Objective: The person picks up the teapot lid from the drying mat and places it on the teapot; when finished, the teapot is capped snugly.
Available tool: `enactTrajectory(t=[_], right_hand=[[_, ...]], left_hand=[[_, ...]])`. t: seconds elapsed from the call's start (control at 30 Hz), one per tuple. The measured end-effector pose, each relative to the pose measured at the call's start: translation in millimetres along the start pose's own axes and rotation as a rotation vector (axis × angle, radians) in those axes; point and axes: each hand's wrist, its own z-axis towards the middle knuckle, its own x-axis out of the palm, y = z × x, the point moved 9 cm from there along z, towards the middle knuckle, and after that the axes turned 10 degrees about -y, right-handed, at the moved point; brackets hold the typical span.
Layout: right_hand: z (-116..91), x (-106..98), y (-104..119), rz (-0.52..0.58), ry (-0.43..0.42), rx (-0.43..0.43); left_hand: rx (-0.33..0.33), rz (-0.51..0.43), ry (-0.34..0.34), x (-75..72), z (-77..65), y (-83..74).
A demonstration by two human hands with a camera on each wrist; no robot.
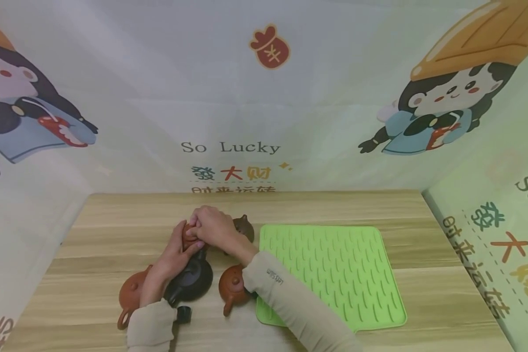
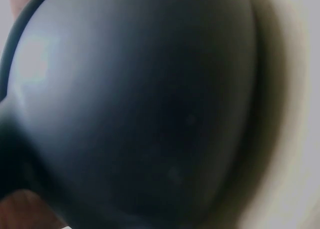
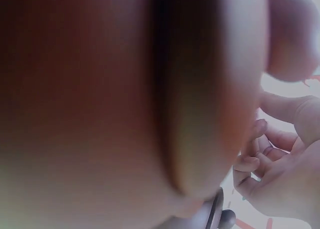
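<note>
At the left of the table, both hands meet over a small reddish-brown clay teapot. My left hand holds it from the near left side. From the far side, the curled fingers and thumb of my right hand grip its upper part; they hide most of it. Just below the hands stands a black teapot, which fills the left wrist view as a dark rounded body. In the right wrist view, a blurred form blocks the left side, and curled fingers show at right.
An orange-brown teapot stands left of my left forearm, another beside my right cuff. Behind my right wrist sits a dark brown teapot. A ridged green mat lies at right, partly under my right sleeve. Printed cloth hangs behind the table.
</note>
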Motion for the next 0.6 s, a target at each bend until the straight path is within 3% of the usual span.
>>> enactTrajectory(t=[0.2,0.33,0.47,0.6], right_hand=[[-2,4,-6,-0.055,-0.008,0.01],[-3,1,-7,-0.072,-0.015,-0.021],[-7,-4,-4,-0.025,0.034,-0.088],[-21,-28,-3,0.092,0.075,-0.166]], left_hand=[[0.05,-0.03,-0.02,3.7,3.6,7.6],[-0.007,-0.033,0.01,5.3,3.6,1.7],[-0.086,0.011,0.044,3.4,0.9,-2.4],[-0.129,0.052,0.043,-4.1,-4.3,5.5]])
